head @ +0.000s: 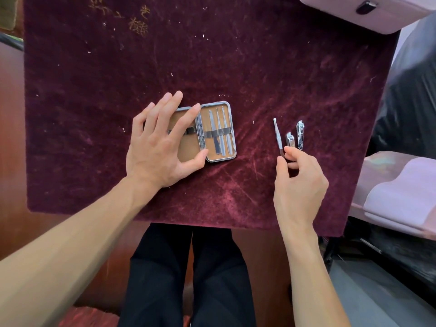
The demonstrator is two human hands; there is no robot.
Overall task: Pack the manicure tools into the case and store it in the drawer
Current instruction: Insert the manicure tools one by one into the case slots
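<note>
Right hand (298, 175) pinches the near end of the long thin tool (278, 135) between thumb and forefinger; my other fingers curl loosely, holding nothing else. I cannot tell whether the tool has left the cloth (259, 67) yet. My left hand (160, 142) lies flat and spread on the left half of the open case (212, 132), steadying it, gripping nothing.

Status:
1. The case lies open near the middle of the cloth. Its right half holds three slim tools (220, 133) under an elastic strap.
2. The left half shows a strap, and I see no tool in the part my hand leaves uncovered.
3. Two clippers (296, 136) lie on the cloth just beside the thin tool, well apart from the case.

Remaining, as I judge it: seat the thin tool and both clippers, close the case, put it in the drawer. No drawer is identifiable in view.
</note>
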